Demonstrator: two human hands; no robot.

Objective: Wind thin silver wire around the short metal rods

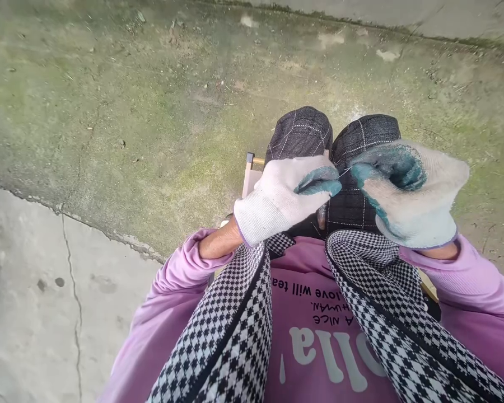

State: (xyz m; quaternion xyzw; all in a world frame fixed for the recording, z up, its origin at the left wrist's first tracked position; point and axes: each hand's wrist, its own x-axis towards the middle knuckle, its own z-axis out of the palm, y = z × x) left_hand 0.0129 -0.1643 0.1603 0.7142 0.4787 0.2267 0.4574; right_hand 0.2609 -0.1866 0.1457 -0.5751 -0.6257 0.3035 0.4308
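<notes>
My left hand (pixel 296 187), in a white knit glove with teal-coated fingertips, is closed in a pinch above my lap. Opposite it, my right hand (pixel 411 187) wears a matching, dirtier glove, and its thumb and forefinger are pressed together. A fine pale strand (pixel 344 172), thread or wire, spans the short gap between both pinches; its ends are hidden in the fingers. Below my left hand shows the end of a brownish stick-like piece (pixel 322 217), and a short bit of similar colour sticks up above that hand. Whether my left hand grips this piece I cannot tell.
My knees in dark checked trousers (pixel 300 131) lie under the hands. A houndstooth garment (pixel 235 313) hangs over my pink top (pixel 294 274). Part of a seat frame (pixel 249 178) shows by my left knee. Mossy concrete (pixel 151 112) meets a paler cracked slab (pixel 33 268).
</notes>
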